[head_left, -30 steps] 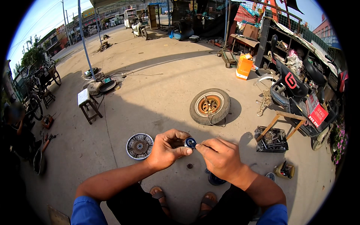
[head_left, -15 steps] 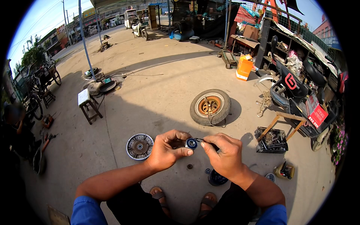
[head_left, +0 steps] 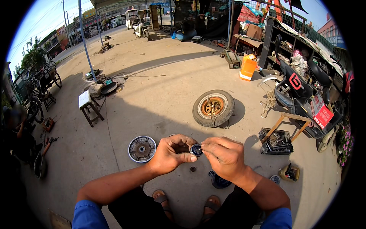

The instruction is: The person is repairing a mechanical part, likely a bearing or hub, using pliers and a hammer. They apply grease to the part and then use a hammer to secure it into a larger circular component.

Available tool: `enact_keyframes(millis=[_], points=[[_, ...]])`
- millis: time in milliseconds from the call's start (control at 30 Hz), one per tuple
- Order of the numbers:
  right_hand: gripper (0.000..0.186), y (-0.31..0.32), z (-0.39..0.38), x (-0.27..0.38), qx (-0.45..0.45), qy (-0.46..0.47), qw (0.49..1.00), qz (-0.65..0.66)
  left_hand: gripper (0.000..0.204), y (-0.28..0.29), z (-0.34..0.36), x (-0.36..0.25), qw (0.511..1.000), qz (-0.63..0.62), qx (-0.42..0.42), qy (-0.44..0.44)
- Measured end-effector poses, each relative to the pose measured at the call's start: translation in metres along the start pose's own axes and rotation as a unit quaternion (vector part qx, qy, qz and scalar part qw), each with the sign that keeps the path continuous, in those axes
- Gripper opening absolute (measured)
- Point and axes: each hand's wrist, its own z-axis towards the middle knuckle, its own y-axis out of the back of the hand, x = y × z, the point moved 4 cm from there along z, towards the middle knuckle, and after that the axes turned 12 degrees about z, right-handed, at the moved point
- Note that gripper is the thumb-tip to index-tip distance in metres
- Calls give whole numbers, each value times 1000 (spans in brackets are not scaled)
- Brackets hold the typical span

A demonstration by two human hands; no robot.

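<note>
My left hand (head_left: 172, 152) is closed round a small bearing with a dark blue face (head_left: 196, 150), held between its fingers and thumb above the floor. My right hand (head_left: 223, 156) is pinched at the bearing's right side on a small thin item, mostly hidden by the fingers. Below them lie a small dark ring (head_left: 193, 169), another small bearing (head_left: 211, 173) and a dark blue round container (head_left: 221, 181). A silver-rimmed wheel hub (head_left: 142, 149) lies flat left of my left hand.
A tyred wheel (head_left: 213, 108) lies ahead. Right are a tool crate (head_left: 276, 143), a wooden frame (head_left: 295, 117), a small tub (head_left: 289, 172), an orange box (head_left: 248, 68) and a scooter (head_left: 305, 95). A stool (head_left: 85, 100) stands left. A person (head_left: 13, 133) is at the far left.
My right hand has moved from just right of the bearing onto its face, its fingers now covering part of it. The bearing has shifted slightly right and down in my left hand.
</note>
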Motion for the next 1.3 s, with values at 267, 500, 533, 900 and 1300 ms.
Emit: enact_keyframes(millis=[267,500,533,900,1300], points=[[21,1,0,1,58,44,996,-58,37,3,-2,2,999,9,23,39],[21,-1,-2,6,113,68,984,-120,39,3,-3,1,999,26,19,40],[21,-1,-2,7,116,70,983,-123,39,3,-2,1,999,25,18,38],[15,-3,-3,-9,75,-14,997,23,31,3,-1,1,1000,19,12,1],[33,-15,-24,-42,89,-511,725,453,39,4,1,-2,998,44,34,-4]])
